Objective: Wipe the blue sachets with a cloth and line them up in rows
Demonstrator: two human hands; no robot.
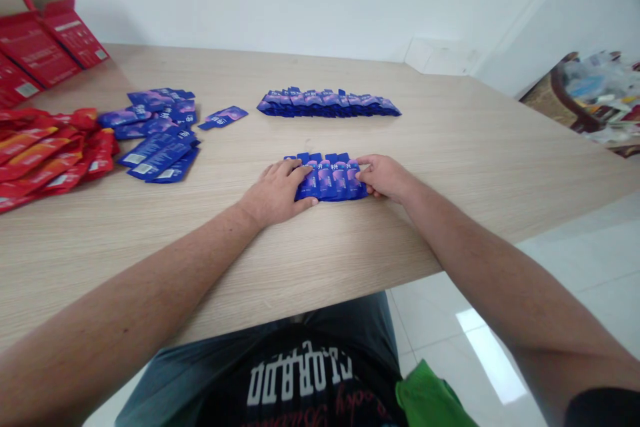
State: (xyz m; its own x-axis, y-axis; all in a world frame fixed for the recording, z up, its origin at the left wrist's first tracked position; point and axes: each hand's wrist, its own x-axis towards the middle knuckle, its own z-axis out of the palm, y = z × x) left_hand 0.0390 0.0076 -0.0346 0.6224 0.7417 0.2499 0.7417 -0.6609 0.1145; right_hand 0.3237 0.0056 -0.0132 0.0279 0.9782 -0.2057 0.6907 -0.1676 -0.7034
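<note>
In front of me a short row of overlapping blue sachets (326,180) with pink-purple prints lies on the table. My left hand (280,190) rests flat over the row's left end, its fingers stretched out and thumb along the near edge. At the right end my right hand (383,177) pinches the last sachet between thumb and fingers; part of that sachet is hidden by them. Farther back stands a longer, tightly overlapped row of blue sachets (327,103). A loose blue sachet (223,117) lies left of it, beside a scattered pile of blue sachets (160,130).
Red sachets (55,157) are heaped at the table's left. Behind them stands a red cardboard box (40,43) with open flaps. A white plate (440,55) is on the wall by the table's back edge. A basket-like holder with plastic bags (595,83) sits at far right.
</note>
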